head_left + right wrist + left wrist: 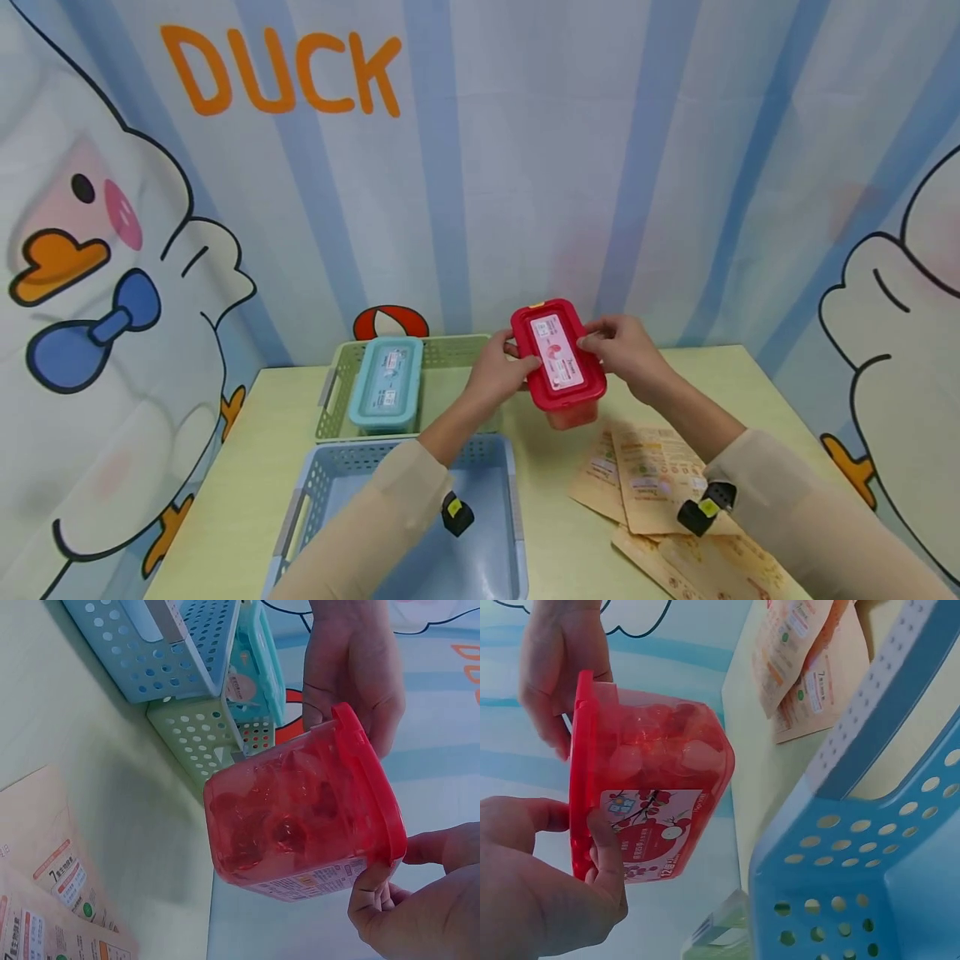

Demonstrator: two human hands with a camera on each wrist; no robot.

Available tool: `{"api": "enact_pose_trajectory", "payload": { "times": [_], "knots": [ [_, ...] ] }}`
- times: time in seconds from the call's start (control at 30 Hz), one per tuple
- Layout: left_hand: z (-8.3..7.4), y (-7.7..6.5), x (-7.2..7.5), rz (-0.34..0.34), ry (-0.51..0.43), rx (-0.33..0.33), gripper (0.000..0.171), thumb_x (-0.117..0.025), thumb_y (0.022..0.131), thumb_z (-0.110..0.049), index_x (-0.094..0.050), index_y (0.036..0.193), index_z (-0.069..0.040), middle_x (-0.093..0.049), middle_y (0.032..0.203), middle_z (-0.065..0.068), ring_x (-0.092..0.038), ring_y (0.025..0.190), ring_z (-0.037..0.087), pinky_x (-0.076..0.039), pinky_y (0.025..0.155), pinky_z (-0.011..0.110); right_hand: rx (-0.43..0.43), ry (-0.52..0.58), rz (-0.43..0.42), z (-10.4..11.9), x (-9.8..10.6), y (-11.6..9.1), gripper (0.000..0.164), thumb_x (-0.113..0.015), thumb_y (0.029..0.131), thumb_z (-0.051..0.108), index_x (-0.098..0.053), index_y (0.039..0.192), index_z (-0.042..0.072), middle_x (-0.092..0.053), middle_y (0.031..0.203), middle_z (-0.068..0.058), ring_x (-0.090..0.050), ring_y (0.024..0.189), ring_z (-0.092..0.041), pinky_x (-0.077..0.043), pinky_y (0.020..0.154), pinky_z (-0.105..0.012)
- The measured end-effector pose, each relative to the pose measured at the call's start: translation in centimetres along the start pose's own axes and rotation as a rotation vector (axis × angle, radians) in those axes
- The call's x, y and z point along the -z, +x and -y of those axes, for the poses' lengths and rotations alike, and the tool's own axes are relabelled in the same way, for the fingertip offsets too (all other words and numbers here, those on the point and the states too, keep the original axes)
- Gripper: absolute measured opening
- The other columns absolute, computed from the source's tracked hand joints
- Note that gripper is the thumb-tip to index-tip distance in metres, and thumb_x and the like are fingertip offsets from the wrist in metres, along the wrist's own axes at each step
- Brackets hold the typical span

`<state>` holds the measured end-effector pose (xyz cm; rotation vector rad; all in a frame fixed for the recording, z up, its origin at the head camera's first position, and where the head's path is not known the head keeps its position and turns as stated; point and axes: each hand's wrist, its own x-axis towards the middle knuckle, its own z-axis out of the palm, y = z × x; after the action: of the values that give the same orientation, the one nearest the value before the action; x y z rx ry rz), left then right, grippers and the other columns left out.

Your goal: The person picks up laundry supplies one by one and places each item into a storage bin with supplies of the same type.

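Note:
Both hands hold up a red lidded plastic box (557,354) above the table, its lid tilted toward the head camera. The left hand (504,367) pinches the lid's rim at one side, thumb on top and fingers beneath. On the opposite side the right hand (622,350) pinches the rim the same way. Through the box's clear walls, red rounded pieces show in the left wrist view, beside a printed label (649,832). A turquoise lidded box (387,383) lies in the green basket (450,343), left of the hands.
A blue basket (513,517) with perforated walls stands in front of the green one, below the left forearm. Several tan paper packets (660,483) overlap on the table (232,467) at the right, under the right forearm. A duck-print curtain (525,167) hangs behind.

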<state>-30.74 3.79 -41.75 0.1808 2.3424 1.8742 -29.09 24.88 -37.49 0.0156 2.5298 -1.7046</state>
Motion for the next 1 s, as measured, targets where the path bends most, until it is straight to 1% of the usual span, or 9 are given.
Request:
{"api": "enact_pose_trajectory", "payload": {
  "times": [0.17, 0.27, 0.37, 0.53, 0.67, 0.73, 0.9, 1.0],
  "knots": [
    [-0.4, 0.2, 0.6, 0.02, -0.025, 0.019, 0.064, -0.074, 0.097, -0.011, -0.045, 0.152, 0.002, -0.058, 0.122, 0.016, -0.067, 0.107, 0.031, -0.064, 0.085, 0.046, 0.005, 0.016, 0.002, 0.3, -0.3, 0.0, 0.047, -0.063, 0.103, 0.01, -0.052, 0.143, -0.011, -0.061, 0.122, -0.025, -0.067, 0.099, -0.029, -0.063, 0.085, -0.037],
    [-0.6, 0.4, 1.1, 0.037, -0.037, 0.025, 0.061, -0.072, 0.098, -0.01, -0.045, 0.152, 0.002, -0.057, 0.123, 0.016, -0.066, 0.11, 0.031, -0.063, 0.088, 0.049, 0.012, 0.02, 0.004, 0.8, -0.5, 0.0, 0.046, -0.063, 0.103, 0.011, -0.052, 0.143, -0.011, -0.061, 0.119, -0.023, -0.066, 0.097, -0.027, -0.063, 0.084, -0.036],
    [-0.9, 0.6, 1.6, 0.047, -0.03, 0.026, 0.06, -0.071, 0.099, -0.01, -0.045, 0.152, 0.0, -0.056, 0.124, 0.016, -0.065, 0.111, 0.031, -0.062, 0.089, 0.049, 0.026, 0.013, -0.003, 1.4, -0.7, 0.2, 0.044, -0.063, 0.103, 0.01, -0.053, 0.141, -0.01, -0.061, 0.115, -0.021, -0.066, 0.094, -0.025, -0.063, 0.082, -0.034],
    [-1.6, 0.5, 2.3, 0.05, -0.023, 0.027, 0.056, -0.071, 0.099, -0.008, -0.047, 0.15, 0.0, -0.056, 0.122, 0.016, -0.065, 0.11, 0.031, -0.064, 0.084, 0.043, 0.069, -0.031, -0.012, 2.2, -1.2, 0.4, 0.043, -0.062, 0.102, 0.007, -0.055, 0.14, -0.011, -0.062, 0.113, -0.022, -0.063, 0.091, -0.025, -0.062, 0.078, -0.032],
    [-2.1, 0.2, 3.0, 0.05, -0.042, 0.021, 0.054, -0.07, 0.099, -0.007, -0.05, 0.148, 0.001, -0.056, 0.121, 0.017, -0.064, 0.11, 0.031, -0.064, 0.083, 0.042, 0.1, -0.06, -0.013, 2.5, -1.6, 0.6, 0.041, -0.062, 0.102, 0.006, -0.056, 0.139, -0.01, -0.062, 0.112, -0.022, -0.062, 0.09, -0.026, -0.06, 0.075, -0.03],
    [-2.3, -0.1, 3.4, 0.04, -0.038, 0.027, 0.057, -0.072, 0.098, -0.009, -0.049, 0.15, -0.001, -0.056, 0.122, 0.016, -0.064, 0.112, 0.031, -0.064, 0.085, 0.042, 0.108, -0.062, -0.013, 2.6, -1.8, 0.6, 0.039, -0.062, 0.103, 0.006, -0.056, 0.138, -0.009, -0.062, 0.112, -0.022, -0.063, 0.09, -0.026, -0.06, 0.074, -0.03],
    [-2.6, -0.5, 4.5, 0.007, -0.019, 0.076, 0.067, -0.076, 0.096, -0.012, -0.046, 0.156, -0.004, -0.058, 0.127, 0.016, -0.062, 0.119, 0.033, -0.062, 0.092, 0.046, 0.12, -0.038, 0.006, 2.7, -2.8, 0.6, 0.037, -0.062, 0.103, 0.007, -0.057, 0.136, -0.009, -0.063, 0.111, -0.021, -0.064, 0.089, -0.025, -0.06, 0.074, -0.029],
    [-3.0, -0.7, 5.1, 0.004, -0.002, 0.079, 0.07, -0.077, 0.096, -0.013, -0.045, 0.157, -0.004, -0.058, 0.129, 0.016, -0.062, 0.121, 0.034, -0.061, 0.094, 0.049, 0.121, -0.026, 0.005, 2.9, -3.1, 0.6, 0.038, -0.064, 0.103, 0.008, -0.057, 0.137, -0.008, -0.063, 0.112, -0.022, -0.063, 0.089, -0.025, -0.06, 0.075, -0.029]
  ]
}}
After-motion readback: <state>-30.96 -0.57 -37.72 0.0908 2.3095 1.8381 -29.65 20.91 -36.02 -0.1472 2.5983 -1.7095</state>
